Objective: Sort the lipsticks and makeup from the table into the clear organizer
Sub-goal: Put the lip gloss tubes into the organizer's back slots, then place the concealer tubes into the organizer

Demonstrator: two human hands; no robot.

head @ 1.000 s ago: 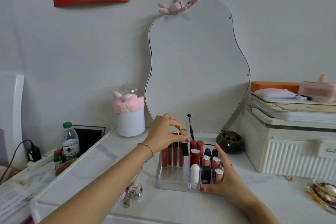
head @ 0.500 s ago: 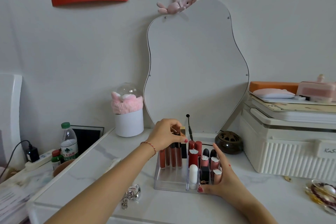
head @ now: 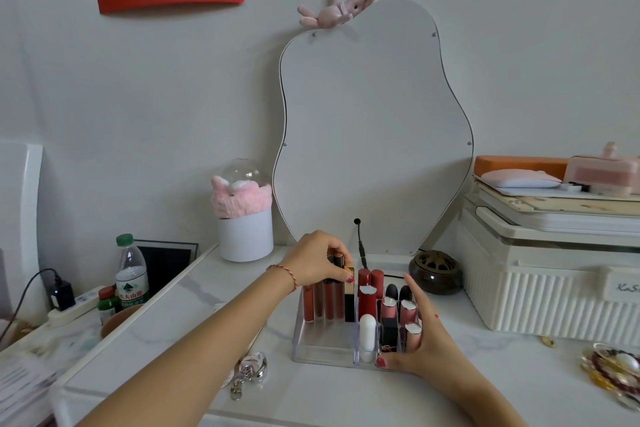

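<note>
Fingers of the left hand (head: 317, 262) were curled down over the tops of the tall lip gloss tubes (head: 327, 300) in the back left part of the clear organizer (head: 323, 348), near the lower middle of the frame. They pinched the cap of one dark tube (head: 338, 262), which stood upright among the others, just left of a black and gold lipstick (head: 349, 298). A red string bracelet (head: 287, 276) was around this wrist.

Below and to the right, the right hand (head: 420, 345) lay against the front right corner of the organizer, its fingers almost straight along the right wall and the thumb pressed on the front edge. It did not enclose any single item; the small lipsticks (head: 398, 310) in the right compartments stood just beside the fingers, and a white tube (head: 367, 331) stood left of them.

The organizer rested on a white marble table (head: 346, 395). Behind it a wavy mirror (head: 374, 135) leaned on the wall, with a pink plush rabbit (head: 337, 12) at its top. A dark round jar (head: 434, 270) stood right of the organizer, a white ribbed box (head: 547, 288) at the right side of the frame, and a water bottle (head: 131, 270) at the left. Metal keys (head: 249, 373) lay at the lower middle.
</note>
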